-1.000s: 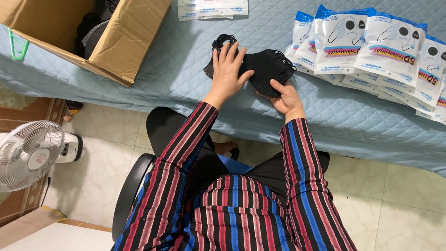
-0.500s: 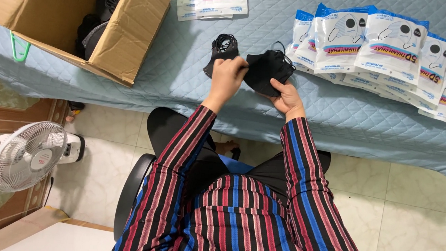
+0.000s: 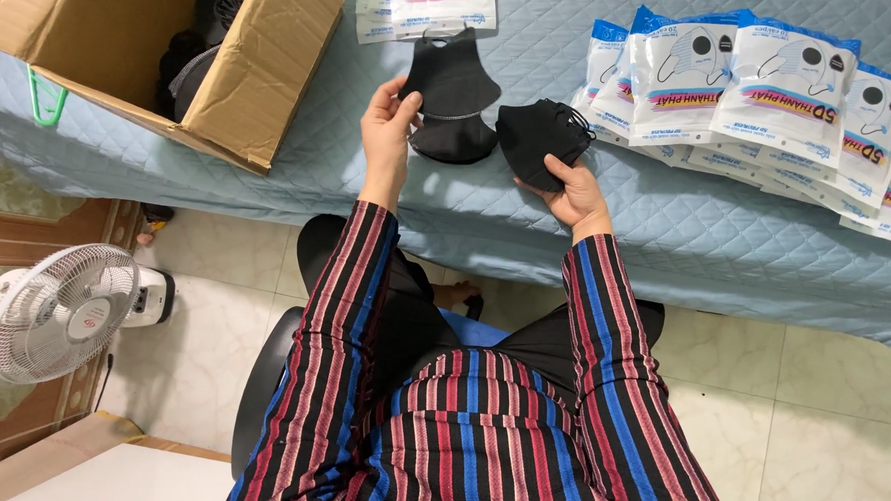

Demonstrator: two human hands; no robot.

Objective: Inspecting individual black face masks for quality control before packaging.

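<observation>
Tiled floor below, white fan (image 3: 62, 309) at my left. Tabletop (image 3: 667, 225) under quilted pale-blue cover. Open cardboard box (image 3: 263, 67) at left, dark items inside, near my left hand (image 3: 386, 128). Left grip pinching edge of flat black mask (image 3: 451, 80), held up over another black mask (image 3: 455, 141) lying on cover. Right hand (image 3: 573, 191) closed on folded black mask (image 3: 535, 139), ear loops showing. Row of white-and-blue packets (image 3: 773, 84) overlapping at right; more packets (image 3: 426, 4) at far edge.

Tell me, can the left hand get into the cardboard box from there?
Probably yes. The box lies open just left of the left hand with nothing between, though that hand holds a black mask.
</observation>
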